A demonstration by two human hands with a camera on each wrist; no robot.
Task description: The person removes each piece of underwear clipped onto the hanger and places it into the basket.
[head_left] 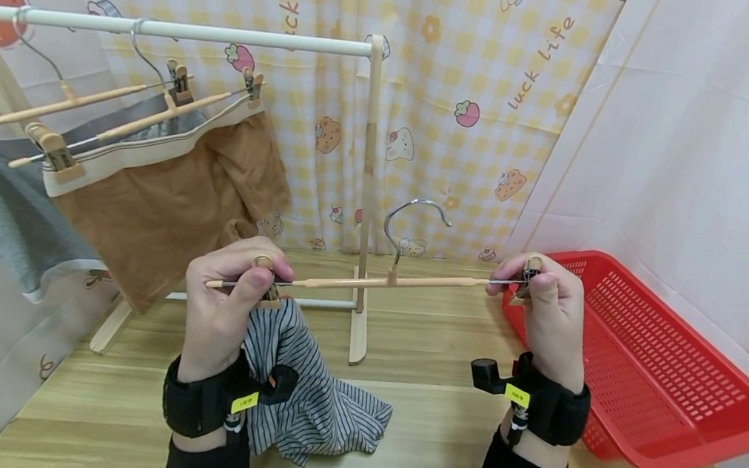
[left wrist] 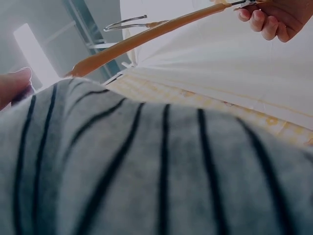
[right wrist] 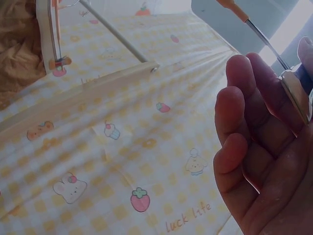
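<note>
A wooden clip hanger (head_left: 370,281) with a metal hook is held nearly level in front of me, between both hands. My left hand (head_left: 215,317) pinches the clip (head_left: 269,299) at its left end. From that clip hangs a grey garment with dark stripes (head_left: 315,411), its lower part spread on the table; the striped cloth (left wrist: 146,166) fills most of the left wrist view. My right hand (head_left: 555,320) pinches the clip (head_left: 521,294) at the right end, and no cloth shows in that clip. In the right wrist view the other fingers (right wrist: 230,107) curl loosely below the clip.
At the left stands a garment rack with a white rail (head_left: 231,36) and wooden post (head_left: 368,189). Brown shorts (head_left: 171,194) and a grey garment (head_left: 22,210) hang there on clip hangers. A red plastic basket (head_left: 659,341) stands at the right, close to my right hand.
</note>
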